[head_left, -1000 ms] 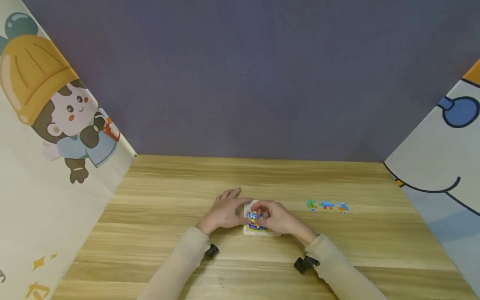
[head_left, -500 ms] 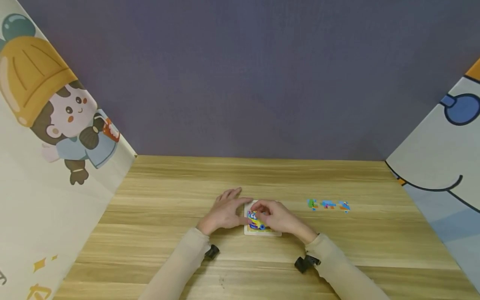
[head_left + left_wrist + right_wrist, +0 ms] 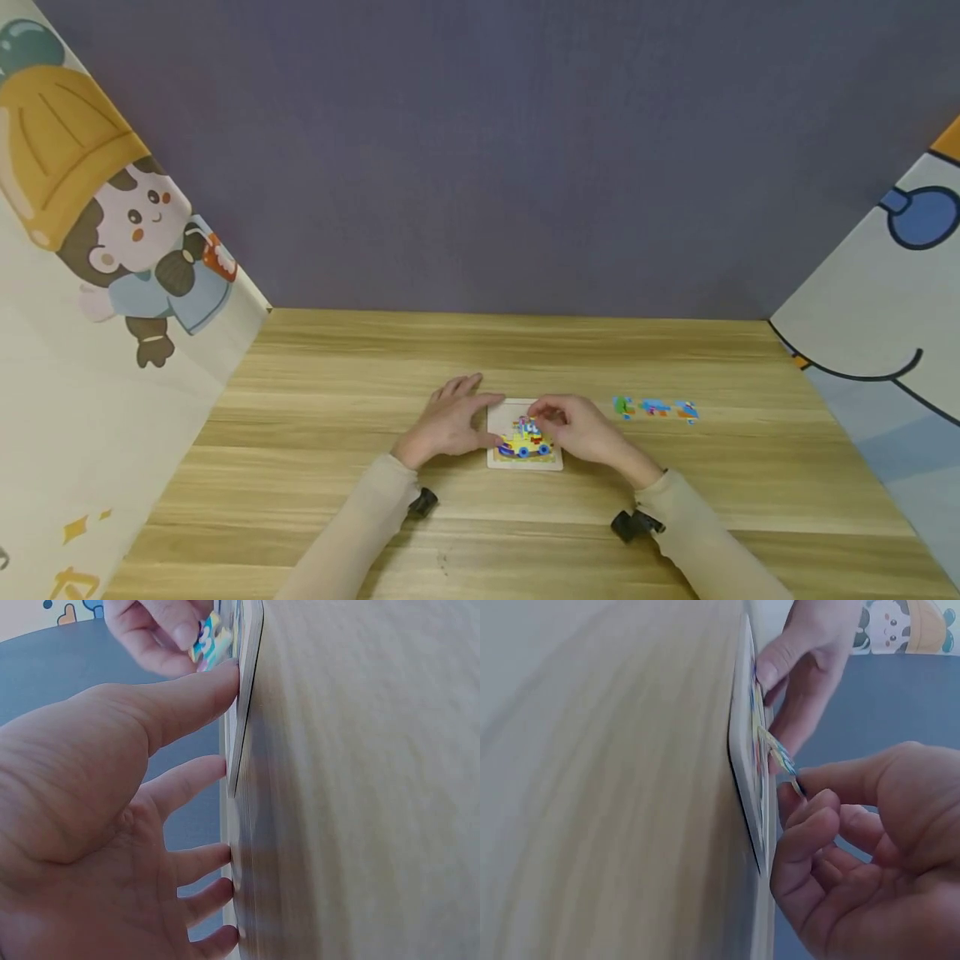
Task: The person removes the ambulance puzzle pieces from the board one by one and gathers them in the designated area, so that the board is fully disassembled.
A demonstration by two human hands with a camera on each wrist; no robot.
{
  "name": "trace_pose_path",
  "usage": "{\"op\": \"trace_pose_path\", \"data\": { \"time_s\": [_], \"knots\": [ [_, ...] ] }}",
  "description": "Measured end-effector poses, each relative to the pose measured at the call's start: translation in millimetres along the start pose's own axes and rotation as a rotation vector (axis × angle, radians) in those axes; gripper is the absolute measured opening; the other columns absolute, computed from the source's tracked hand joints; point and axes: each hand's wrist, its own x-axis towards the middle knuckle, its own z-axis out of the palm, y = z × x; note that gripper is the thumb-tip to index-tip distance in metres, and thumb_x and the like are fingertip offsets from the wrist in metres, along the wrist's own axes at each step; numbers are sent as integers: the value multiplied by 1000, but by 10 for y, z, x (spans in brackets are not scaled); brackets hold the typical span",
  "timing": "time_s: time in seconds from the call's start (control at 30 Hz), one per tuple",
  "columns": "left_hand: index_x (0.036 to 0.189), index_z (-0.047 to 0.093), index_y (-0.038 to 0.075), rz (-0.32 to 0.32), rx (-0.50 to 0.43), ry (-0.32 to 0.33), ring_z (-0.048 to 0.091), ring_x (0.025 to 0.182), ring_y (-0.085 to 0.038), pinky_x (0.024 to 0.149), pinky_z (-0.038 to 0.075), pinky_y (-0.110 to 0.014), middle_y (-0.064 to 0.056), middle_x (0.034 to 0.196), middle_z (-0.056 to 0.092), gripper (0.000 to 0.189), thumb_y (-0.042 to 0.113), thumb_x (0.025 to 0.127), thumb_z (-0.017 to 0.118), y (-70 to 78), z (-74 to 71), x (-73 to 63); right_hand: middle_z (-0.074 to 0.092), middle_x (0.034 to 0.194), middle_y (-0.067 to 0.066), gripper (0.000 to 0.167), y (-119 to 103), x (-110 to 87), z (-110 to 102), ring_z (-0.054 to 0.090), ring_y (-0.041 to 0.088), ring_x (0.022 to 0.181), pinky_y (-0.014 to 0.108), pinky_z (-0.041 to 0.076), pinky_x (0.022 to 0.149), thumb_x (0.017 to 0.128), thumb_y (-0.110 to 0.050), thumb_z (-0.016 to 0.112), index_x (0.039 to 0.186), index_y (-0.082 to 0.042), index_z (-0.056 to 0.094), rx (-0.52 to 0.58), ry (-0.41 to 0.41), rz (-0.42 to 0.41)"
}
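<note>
A puzzle board (image 3: 506,414) with a pale frame lies flat on the wooden table, its lower part showing a yellow vehicle with blue wheels. My left hand (image 3: 448,423) rests at the board's left side; thumb and index finger touch its edge, and the other fingers spread out straight on the table. Over the board's right half, my right hand (image 3: 583,430) pinches a colourful puzzle piece (image 3: 781,757) between thumb and fingers. That piece tilts up from the board in the right wrist view, its lower end at or near the surface; contact is hard to tell.
To the right of the board lie three loose puzzle pieces in a row: a green and blue one (image 3: 622,406), a mostly blue one (image 3: 655,407) and a blue and orange one (image 3: 686,411). A dark panel (image 3: 510,167) stands behind the table (image 3: 337,500).
My right hand has shifted to the right with the puzzle piece, uncovering more of the yellow vehicle picture. The left hand stays at the board's edge.
</note>
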Motion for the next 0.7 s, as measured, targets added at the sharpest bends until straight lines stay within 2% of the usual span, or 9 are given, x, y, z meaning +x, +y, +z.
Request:
{"op": "trace_pose_path", "data": {
  "time_s": [0.3, 0.43, 0.6, 0.7],
  "knots": [
    [155, 57, 28, -5, 6, -5, 21, 162, -44, 130, 18, -67, -16, 177, 25, 68, 47, 93, 80, -24, 3, -7, 73, 100, 0, 14, 144, -113, -152, 58, 12, 83, 24, 48, 70, 103, -13, 69, 114, -10, 77, -52, 61, 53],
    [155, 57, 29, -6, 3, -5, 21, 162, -44, 130, 18, -67, -16, 177, 25, 69, 47, 92, 81, -19, 6, -3, 72, 98, 0, 16, 192, -123, -172, 58, 13, 82, 24, 47, 70, 101, -17, 72, 115, -10, 76, -54, 40, 54],
    [155, 57, 29, -4, 1, -10, 21, 162, -44, 130, 18, -67, -16, 177, 24, 68, 47, 93, 80, -2, 12, -2, 65, 93, 0, 36, 231, -144, -184, 54, 12, 74, 23, 46, 64, 93, -27, 84, 121, -7, 71, -36, -1, 94],
    [155, 57, 29, -1, -2, -11, 21, 162, -44, 130, 18, -67, -16, 177, 25, 68, 47, 93, 79, 1, 15, 1, 61, 89, 0, 39, 242, -148, -183, 52, 11, 70, 23, 45, 61, 91, -27, 86, 120, -7, 69, -34, -4, 111]
  ]
}}
